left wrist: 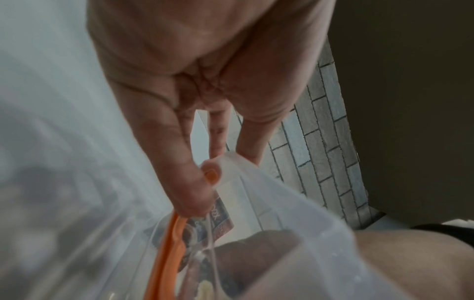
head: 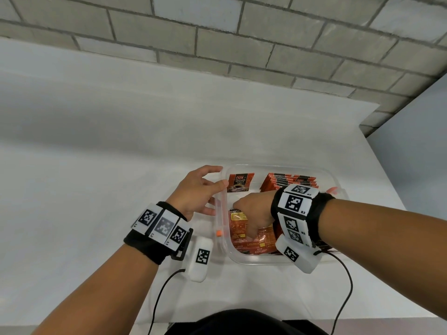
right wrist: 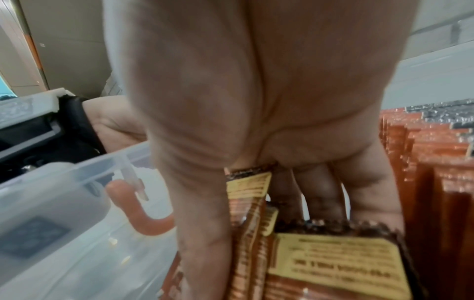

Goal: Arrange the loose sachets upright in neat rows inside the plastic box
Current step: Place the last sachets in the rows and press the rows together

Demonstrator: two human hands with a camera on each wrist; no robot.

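A clear plastic box (head: 242, 261) with an orange clip (head: 219, 233) sits on the white table. At its far right, several red sachets (head: 280, 181) stand upright in a row. One sachet (head: 240, 182) leans against the far left wall. More sachets (head: 244, 240) lie loose in the near half. My right hand (head: 238, 206) reaches into the box and grips a bunch of sachets (right wrist: 333, 263) between thumb and fingers. My left hand (head: 205, 189) rests on the left rim (left wrist: 282, 203), with the thumb (left wrist: 195, 192) by the clip (left wrist: 169, 253) and the fingers fairly straight.
A grey brick wall (head: 242, 44) stands behind the white table (head: 96, 165). The table's right edge (head: 387, 170) runs close to the box. Black cables (head: 159, 293) trail from both wrist units toward my body at the near table edge.
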